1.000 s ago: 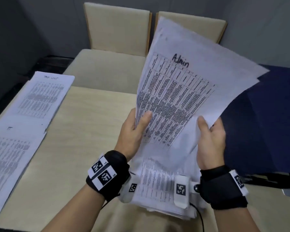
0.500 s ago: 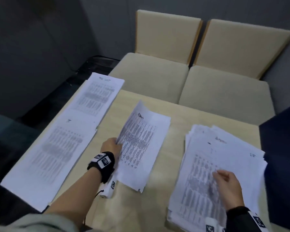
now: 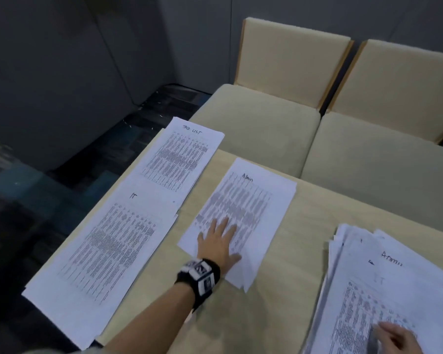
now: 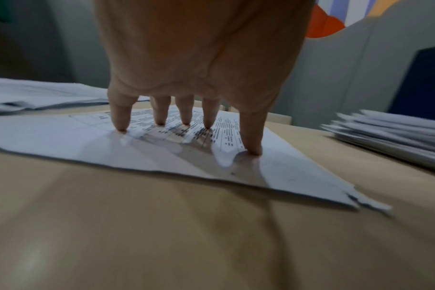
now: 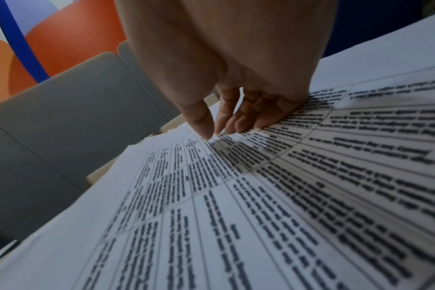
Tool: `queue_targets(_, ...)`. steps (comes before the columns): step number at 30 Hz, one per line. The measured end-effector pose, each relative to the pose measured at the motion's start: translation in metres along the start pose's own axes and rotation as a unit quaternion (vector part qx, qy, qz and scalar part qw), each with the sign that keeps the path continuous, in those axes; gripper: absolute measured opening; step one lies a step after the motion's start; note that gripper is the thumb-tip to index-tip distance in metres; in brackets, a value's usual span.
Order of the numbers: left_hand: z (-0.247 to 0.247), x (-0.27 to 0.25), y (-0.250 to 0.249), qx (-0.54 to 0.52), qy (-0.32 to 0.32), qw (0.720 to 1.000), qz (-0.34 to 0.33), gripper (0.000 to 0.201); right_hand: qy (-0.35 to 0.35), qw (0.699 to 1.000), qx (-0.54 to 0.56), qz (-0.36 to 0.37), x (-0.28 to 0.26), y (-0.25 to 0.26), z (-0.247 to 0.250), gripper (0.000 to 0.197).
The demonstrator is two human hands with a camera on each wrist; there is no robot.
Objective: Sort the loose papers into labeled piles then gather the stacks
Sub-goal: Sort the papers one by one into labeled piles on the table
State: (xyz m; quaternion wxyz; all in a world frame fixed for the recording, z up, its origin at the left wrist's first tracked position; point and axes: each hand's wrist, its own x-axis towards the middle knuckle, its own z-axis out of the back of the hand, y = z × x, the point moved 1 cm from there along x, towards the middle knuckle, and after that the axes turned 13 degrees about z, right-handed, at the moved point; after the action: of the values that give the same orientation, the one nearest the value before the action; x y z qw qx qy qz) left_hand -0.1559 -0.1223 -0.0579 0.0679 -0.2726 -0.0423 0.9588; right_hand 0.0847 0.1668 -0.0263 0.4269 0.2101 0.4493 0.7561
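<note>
A thin pile of sheets headed "Admin" [image 3: 251, 203] lies mid-table. My left hand [image 3: 219, 241] presses flat on its near end, fingers spread and straight; the left wrist view shows the fingertips [image 4: 159, 122] touching the Admin sheets [image 4: 286, 168]. At the left edge lie a pile headed "IT" [image 3: 105, 246] and, beyond it, one headed "Task List" [image 3: 182, 154]. The thick unsorted stack [image 3: 384, 290] sits at the near right, fanned unevenly. My right hand [image 3: 397, 338] rests on that stack, its fingers [image 5: 238, 121] loosely bent with their tips on the top printed sheet [image 5: 286, 196].
The light wooden table [image 3: 292, 290] ends at the left under the IT pile, which overhangs the edge. Two beige padded chairs [image 3: 261, 123] stand just past the far edge. A dark blue panel [image 4: 420, 82] rises on the right.
A second ago both hands held the Admin sheets up in the air. The left hand has since laid them mid-table and now presses flat on them; the right hand has dropped onto the unsorted stack.
</note>
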Motion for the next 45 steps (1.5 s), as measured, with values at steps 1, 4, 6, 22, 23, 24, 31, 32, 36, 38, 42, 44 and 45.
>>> queue_targets(1, 0.009, 0.016, -0.002, -0.004, -0.005, 1.000, 0.001, 0.082, 0.011, 1.000, 0.012, -0.006, 0.000, -0.004, -0.001, 0.030)
queue_targets(4, 0.032, 0.056, -0.006, -0.011, -0.013, 1.000, 0.013, 0.084, 0.059, 0.998, -0.023, 0.005, -0.007, -0.010, -0.001, 0.026)
queue_targets(6, 0.041, 0.073, -0.006, -0.014, -0.023, 0.999, 0.019, 0.084, 0.068, 0.994, -0.061, 0.058, -0.011, -0.011, 0.000, 0.020)
queue_targets(22, -0.001, -0.002, 0.133, -0.208, -0.136, 0.899, 0.361, 0.083, 0.018, 0.996, -0.077, -0.040, 0.002, -0.006, -0.008, 0.014)
queue_targets(23, -0.007, -0.008, 0.141, -0.198, -0.125, 0.901, 0.365, 0.084, 0.017, 0.996, -0.080, -0.039, 0.002, -0.005, -0.006, 0.015)
queue_targets(24, -0.011, -0.015, 0.148, -0.187, -0.121, 0.904, 0.365, 0.085, 0.022, 0.995, -0.083, -0.043, 0.001, -0.003, -0.005, 0.015)
queue_targets(31, -0.014, -0.035, 0.158, -0.214, -0.134, 0.910, 0.330, 0.079, 0.048, 0.990, -0.089, -0.094, 0.002, 0.011, 0.000, 0.014)
queue_targets(32, -0.011, -0.035, 0.154, -0.232, -0.139, 0.911, 0.312, 0.078, 0.058, 0.990, -0.091, -0.093, 0.003, 0.012, 0.004, 0.013)
queue_targets(36, 0.010, -0.036, 0.106, -0.287, -0.193, 0.915, 0.207, 0.072, 0.065, 0.989, -0.109, -0.079, 0.006, 0.012, 0.025, 0.012)
queue_targets(38, 0.024, -0.045, 0.063, -0.309, -0.214, 0.914, 0.149, 0.065, 0.061, 0.987, -0.122, -0.083, 0.008, -0.001, 0.036, 0.009)
queue_targets(42, 0.032, -0.070, -0.034, -0.319, -0.193, 0.928, -0.007, 0.041, 0.027, 0.983, -0.170, -0.064, 0.014, -0.023, 0.060, 0.010)
queue_targets(44, 0.023, -0.084, -0.080, -0.306, -0.131, 0.940, -0.075, 0.035, 0.023, 0.979, -0.197, -0.048, 0.021, -0.030, 0.069, 0.020)
queue_targets(45, 0.015, -0.090, -0.101, -0.292, -0.096, 0.947, -0.100, 0.035, 0.019, 0.976, -0.211, -0.046, 0.025, -0.033, 0.073, 0.027)
